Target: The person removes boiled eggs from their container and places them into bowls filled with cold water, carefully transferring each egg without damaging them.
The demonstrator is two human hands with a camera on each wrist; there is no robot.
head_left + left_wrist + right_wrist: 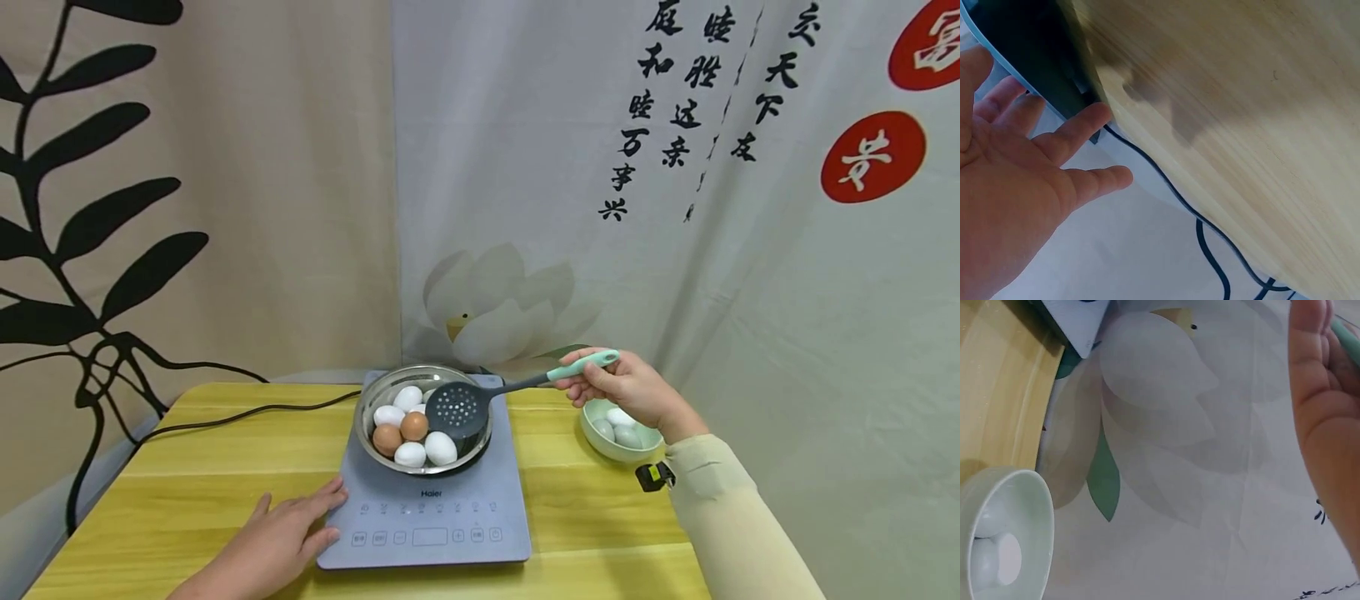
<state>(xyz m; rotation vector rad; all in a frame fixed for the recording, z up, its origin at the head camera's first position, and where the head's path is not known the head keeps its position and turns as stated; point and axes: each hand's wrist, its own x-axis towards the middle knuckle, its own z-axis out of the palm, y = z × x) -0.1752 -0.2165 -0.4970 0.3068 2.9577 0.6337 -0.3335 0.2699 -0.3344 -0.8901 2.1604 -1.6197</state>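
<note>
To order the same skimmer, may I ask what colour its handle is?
The handle is mint green; the head view shows it best.

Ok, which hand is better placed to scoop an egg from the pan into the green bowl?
Probably the right hand: it holds the skimmer over the pan, and the bowl sits on that side. The left hand holds nothing and lies at the left edge of the cooker.

Kitch.-type spot w/ elec. hob [480,487]
</note>
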